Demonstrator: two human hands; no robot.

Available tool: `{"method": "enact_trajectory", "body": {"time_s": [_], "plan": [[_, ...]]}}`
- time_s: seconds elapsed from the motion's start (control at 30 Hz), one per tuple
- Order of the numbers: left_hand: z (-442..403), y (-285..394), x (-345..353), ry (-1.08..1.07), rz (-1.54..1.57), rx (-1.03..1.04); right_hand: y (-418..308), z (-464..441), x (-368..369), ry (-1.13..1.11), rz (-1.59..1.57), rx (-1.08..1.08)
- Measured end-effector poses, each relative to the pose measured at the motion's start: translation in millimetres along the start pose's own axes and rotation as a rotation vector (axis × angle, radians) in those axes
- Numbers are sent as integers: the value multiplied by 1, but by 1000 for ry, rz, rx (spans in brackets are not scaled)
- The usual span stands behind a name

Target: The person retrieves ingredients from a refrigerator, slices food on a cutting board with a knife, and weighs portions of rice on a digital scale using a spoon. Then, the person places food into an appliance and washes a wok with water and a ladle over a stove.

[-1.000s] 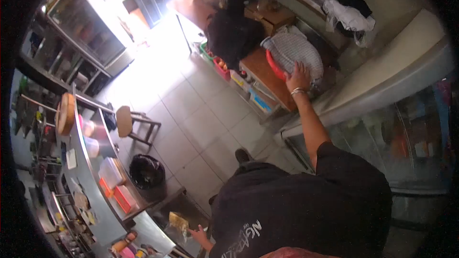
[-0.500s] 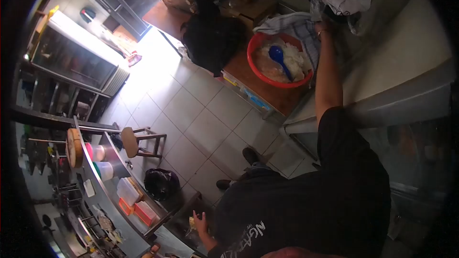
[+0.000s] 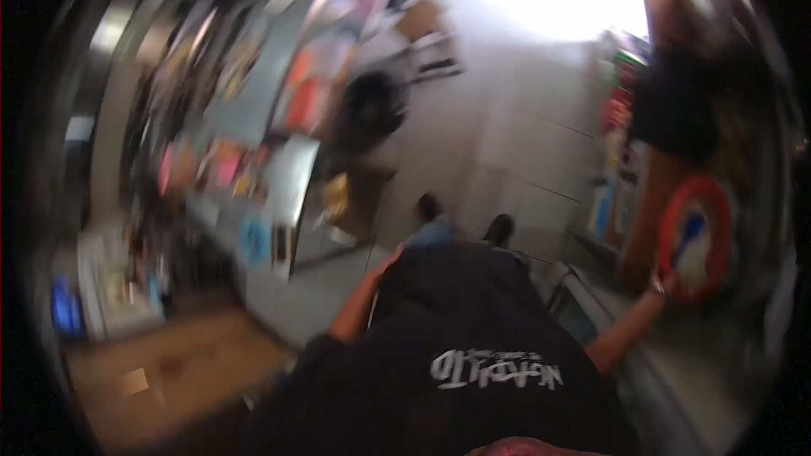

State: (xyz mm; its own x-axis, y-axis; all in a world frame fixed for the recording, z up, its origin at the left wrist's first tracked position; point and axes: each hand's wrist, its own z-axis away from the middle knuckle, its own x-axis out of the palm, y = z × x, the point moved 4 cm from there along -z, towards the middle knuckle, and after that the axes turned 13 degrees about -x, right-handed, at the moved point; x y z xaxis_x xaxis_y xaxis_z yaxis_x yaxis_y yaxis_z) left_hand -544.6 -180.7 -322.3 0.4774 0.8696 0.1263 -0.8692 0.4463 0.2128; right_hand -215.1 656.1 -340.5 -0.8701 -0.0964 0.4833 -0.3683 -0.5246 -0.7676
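While the red basin [image 3: 720, 236] stands just beyond our right hand [image 3: 663, 276], the hand reaches the side of the rim nearest us. Blur hides how far it is closed, so we cannot tell whether it grips the rim or only touches it. Inside the basin, past the grip, a blue spoon [image 3: 694, 226] leans over pale food [image 3: 695, 270]. We judge the step in hand to be handling the basin at its edge; any shift of it calls for a surer hold and a level rim. Just left of the grip runs a wooden table [image 3: 649, 219], with a dark bundle [image 3: 676, 110] farther out. Well left of the grip, our left hand [image 3: 391, 260] is by our black shirt [image 3: 473, 321], its closure unreadable; a black bin [image 3: 374, 110] stands beyond it.
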Motion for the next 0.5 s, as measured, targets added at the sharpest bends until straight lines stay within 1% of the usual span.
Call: {"method": "enact_trajectory", "body": {"time_s": [0.07,0.1,0.13,0.2,0.23,0.3,0.33,0.4,0.43,0.5], "plan": [[3,-16,1,2,129,-2,0,3,30,79,69,-32],[1,-24,-1,4,166,4,3,-4,37,79,112,-38],[20,-26,6,25,222,9,2,0,42,77,154,-50],[56,-14,21,42,152,47,9,12,53,75,220,-65],[54,-24,20,42,171,53,14,25,66,61,246,-60],[48,-44,10,100,102,152,28,47,82,15,293,-56],[54,-43,0,96,115,161,41,60,98,-20,308,-43],[79,-42,-1,142,-20,28,61,95,141,-109,364,1],[81,-42,-5,138,-8,39,71,117,170,-164,400,43],[81,-38,-23,459,-602,-130,95,160,233,-308,469,117]]}}
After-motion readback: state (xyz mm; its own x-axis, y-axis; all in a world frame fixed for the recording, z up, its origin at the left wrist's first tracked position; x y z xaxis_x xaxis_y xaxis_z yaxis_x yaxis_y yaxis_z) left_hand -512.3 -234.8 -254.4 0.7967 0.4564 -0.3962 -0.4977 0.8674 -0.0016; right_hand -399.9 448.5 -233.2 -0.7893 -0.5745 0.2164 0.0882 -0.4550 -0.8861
